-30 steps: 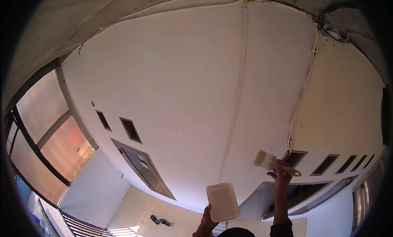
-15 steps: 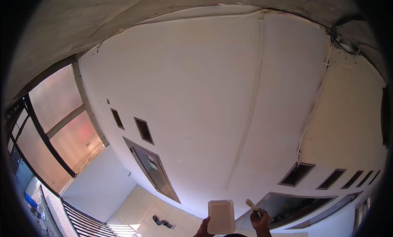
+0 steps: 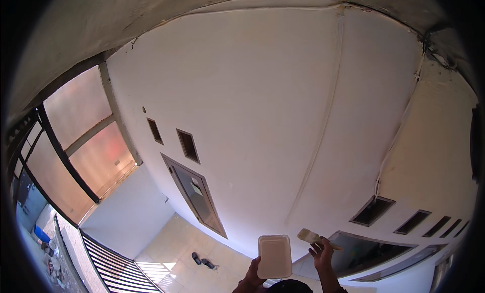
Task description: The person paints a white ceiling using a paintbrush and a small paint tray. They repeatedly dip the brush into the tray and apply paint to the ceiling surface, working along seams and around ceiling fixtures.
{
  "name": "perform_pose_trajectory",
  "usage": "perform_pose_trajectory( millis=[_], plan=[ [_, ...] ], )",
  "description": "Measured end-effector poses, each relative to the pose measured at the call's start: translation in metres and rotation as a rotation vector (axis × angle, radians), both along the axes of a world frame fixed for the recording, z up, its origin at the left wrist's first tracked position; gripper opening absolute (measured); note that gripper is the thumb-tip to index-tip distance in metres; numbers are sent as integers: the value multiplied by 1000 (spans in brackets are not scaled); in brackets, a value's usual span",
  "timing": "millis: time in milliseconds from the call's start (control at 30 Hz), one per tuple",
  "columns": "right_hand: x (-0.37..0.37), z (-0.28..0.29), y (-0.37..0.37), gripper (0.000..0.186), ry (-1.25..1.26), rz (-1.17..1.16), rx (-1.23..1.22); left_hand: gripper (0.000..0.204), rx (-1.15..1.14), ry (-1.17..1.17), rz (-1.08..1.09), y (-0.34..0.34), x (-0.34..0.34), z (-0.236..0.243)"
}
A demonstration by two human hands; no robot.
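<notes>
My left hand (image 3: pixel 251 274) grips a shallow beige rectangular tray (image 3: pixel 275 257) by its left edge, thumb along the side. What lies in the tray is hard to make out; its inside looks evenly pale. To the right of it, my right hand (image 3: pixel 322 250) is closed round the handle of a paintbrush (image 3: pixel 308 236). The pale bristles point left and up, over the tray's upper right side and apart from it. Both hands are low in the view, in front of a large white wall (image 3: pixel 242 111).
A framed door (image 3: pixel 194 194) and small dark openings (image 3: pixel 188 145) break the wall. Dark windows (image 3: pixel 369 252) run along the right. Black sandals (image 3: pixel 203 261) lie on the tiled floor (image 3: pixel 174 242). A barred railing (image 3: pixel 113 262) stands at lower left.
Both hands have come higher into view. The brush has turned flatter, its bristle side now showing more clearly. The whole scene has shifted slightly right and up.
</notes>
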State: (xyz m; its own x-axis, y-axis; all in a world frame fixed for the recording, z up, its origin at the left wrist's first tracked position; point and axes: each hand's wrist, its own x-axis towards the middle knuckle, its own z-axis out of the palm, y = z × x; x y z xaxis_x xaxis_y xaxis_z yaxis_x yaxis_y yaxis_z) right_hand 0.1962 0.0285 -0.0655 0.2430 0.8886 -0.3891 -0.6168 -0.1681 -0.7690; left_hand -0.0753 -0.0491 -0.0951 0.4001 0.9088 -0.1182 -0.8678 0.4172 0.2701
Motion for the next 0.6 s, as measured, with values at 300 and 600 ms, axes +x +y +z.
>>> perform_pose_trajectory(
  millis=[300,600],
  plan=[
    [-25,-29,-20,36,112,61,-105,51,376,863,113,-10,-11,25],
    [-10,-82,-56,40,217,-31,-216,39,160,200,10,2,-3,6]
  ],
)
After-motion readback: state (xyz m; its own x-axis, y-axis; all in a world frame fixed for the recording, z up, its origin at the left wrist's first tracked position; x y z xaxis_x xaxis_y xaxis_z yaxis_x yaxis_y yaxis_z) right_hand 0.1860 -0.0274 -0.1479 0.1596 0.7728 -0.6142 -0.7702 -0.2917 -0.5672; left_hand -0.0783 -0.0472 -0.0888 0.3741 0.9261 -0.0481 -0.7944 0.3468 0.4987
